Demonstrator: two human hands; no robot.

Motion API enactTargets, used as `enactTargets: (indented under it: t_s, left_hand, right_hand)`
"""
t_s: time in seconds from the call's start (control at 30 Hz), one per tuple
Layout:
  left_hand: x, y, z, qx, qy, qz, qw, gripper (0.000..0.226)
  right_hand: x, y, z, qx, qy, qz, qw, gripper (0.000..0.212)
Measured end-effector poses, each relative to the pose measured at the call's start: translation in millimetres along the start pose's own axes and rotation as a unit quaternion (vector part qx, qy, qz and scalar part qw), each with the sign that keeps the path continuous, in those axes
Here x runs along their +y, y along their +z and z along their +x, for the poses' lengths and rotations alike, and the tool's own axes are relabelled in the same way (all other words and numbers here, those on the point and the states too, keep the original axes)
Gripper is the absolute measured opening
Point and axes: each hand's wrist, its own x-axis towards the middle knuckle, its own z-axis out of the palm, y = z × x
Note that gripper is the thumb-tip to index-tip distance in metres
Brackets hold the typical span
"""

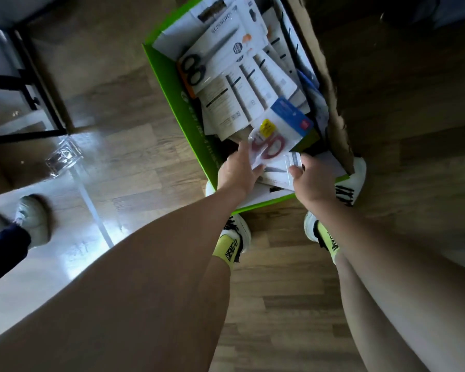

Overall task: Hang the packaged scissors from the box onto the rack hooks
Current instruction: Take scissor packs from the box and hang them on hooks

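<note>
Both hands reach into a green box [172, 84] on the wooden floor [293, 304].
The box holds many carded scissors packs; the left hand [235, 170] has its grip closed on a red-handled scissors pack [275, 138] at the near end, and the right hand [313, 178] pinches a small clear pack [293, 163] just beside it.

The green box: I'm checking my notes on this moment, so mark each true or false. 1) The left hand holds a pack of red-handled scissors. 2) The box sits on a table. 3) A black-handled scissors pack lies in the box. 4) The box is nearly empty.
1) True: the left hand grips the red-handled scissors pack.
2) False: the green box stands on the wooden floor.
3) True: the black-handled scissors pack lies at the far end.
4) False: many packs fill it.
</note>
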Motion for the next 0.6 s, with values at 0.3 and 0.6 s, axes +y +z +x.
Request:
enactTargets:
  t_s: [0.3, 0.6]
  left_hand:
    - [6.5, -67.2, -48.7, -0.046, -0.102, -0.059, 0.992, 0.036]
    - [55.0, -167.5, -125.1, -0.127, -0.159, -0.154, 0.967, 0.02]
  right_hand:
    - [-31.8, -56.2, -45.3, 0.024, 0.016, 0.019, 0.999, 0.021]
    - [-85.4, -138.8, -139.5, 0.042, 0.032, 0.1, 0.994, 0.025]
